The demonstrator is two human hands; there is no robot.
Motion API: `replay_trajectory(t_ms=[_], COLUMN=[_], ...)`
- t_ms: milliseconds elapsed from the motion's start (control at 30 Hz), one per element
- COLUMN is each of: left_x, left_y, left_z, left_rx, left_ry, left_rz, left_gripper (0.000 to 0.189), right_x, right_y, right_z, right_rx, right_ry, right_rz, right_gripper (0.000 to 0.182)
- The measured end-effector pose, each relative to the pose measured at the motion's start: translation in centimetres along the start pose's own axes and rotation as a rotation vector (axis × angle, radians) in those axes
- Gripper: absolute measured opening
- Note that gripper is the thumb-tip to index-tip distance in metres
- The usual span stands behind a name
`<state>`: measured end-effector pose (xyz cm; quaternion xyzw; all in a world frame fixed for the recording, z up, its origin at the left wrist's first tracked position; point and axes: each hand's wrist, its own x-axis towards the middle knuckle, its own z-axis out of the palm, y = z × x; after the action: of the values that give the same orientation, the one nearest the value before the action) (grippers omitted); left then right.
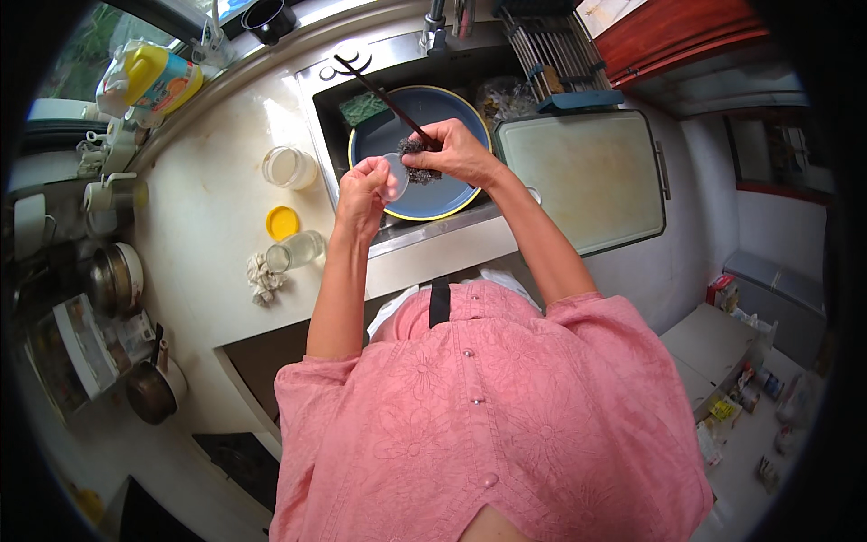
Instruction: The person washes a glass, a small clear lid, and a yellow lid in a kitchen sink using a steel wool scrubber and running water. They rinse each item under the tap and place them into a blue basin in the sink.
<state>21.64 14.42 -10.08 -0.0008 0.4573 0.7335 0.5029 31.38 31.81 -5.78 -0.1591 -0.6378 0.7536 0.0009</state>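
Observation:
My left hand (364, 192) pinches a small clear round lid (394, 179) by its edge, above the near left part of a blue basin (440, 108) with a yellow rim. Wiry steel wool (423, 175) is gripped in my right hand (455, 154), close against the lid's right side. The same hand holds a dark, slim stick (379, 93), likely a chopstick or chopsticks, slanting up to the left. The basin sits in a dark sink (330, 112). Behind the stick, a green scouring pad (362, 108) lies at the basin's far left edge.
On the counter to the left stand an open jar (290, 168), a yellow lid (282, 223), a glass jar on its side (296, 251) and a crumpled cloth (264, 279). A cutting board (582, 179) lies right of the sink, below a dish rack (559, 54). The faucet (434, 30) rises behind.

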Motion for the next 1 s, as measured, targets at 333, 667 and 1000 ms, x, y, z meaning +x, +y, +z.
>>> replay_trajectory(t_ms=[333,667,1000], left_x=[2.1,1.9,1.1], left_y=[-1.4,0.1,0.5], left_z=[-0.8,1.5,2.6], left_rx=[-0.151,-0.060,-0.110], left_ry=[0.023,0.230,0.200], left_rz=[-0.018,0.042,0.051], left_gripper=[0.010,0.014,0.019], right_x=[-0.7,-0.9,-0.4], right_y=[1.5,2.3,4.0], right_z=[1.2,-1.4,-0.4], right_rx=[-0.208,-0.022,-0.150], right_ry=[0.147,0.297,0.319], right_rz=[-0.154,-0.051,-0.057], right_gripper=[0.021,0.015,0.021])
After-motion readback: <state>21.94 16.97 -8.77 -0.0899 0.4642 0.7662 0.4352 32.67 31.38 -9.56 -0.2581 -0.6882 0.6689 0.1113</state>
